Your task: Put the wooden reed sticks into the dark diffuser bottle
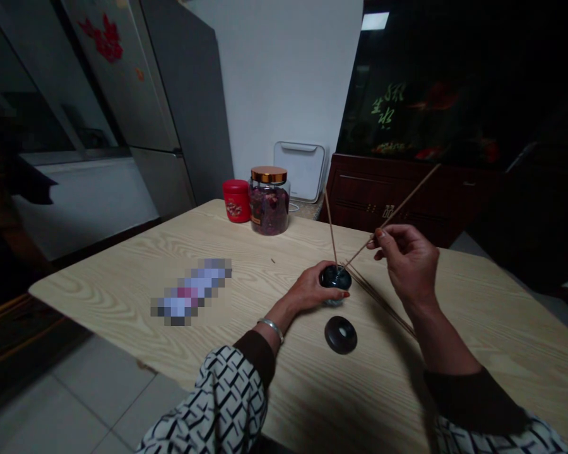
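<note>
My left hand [307, 287] is wrapped round a small dark glass jar [336, 280] on the table, thumb in front and fingers behind. My right hand [409, 263] pinches a long thin wooden stick [414, 193] between thumb and fingertips. The stick slants down to the left, and its lower end meets the jar's mouth; how deep it goes I cannot tell. Another thin stick [331, 224] stands in the jar, leaning slightly left. Several more sticks [387, 305] lie on the table behind and right of the jar. A dark round cap [333, 338] with a light centre lies in front.
On the wood-grain table [260, 302], a blurred-out flat object [192, 292] lies to the left. A red canister [236, 203] and a copper-lidded jar [269, 211] of dark dried contents stand at the back. Beyond are a fridge [189, 94] and a fish tank [435, 94].
</note>
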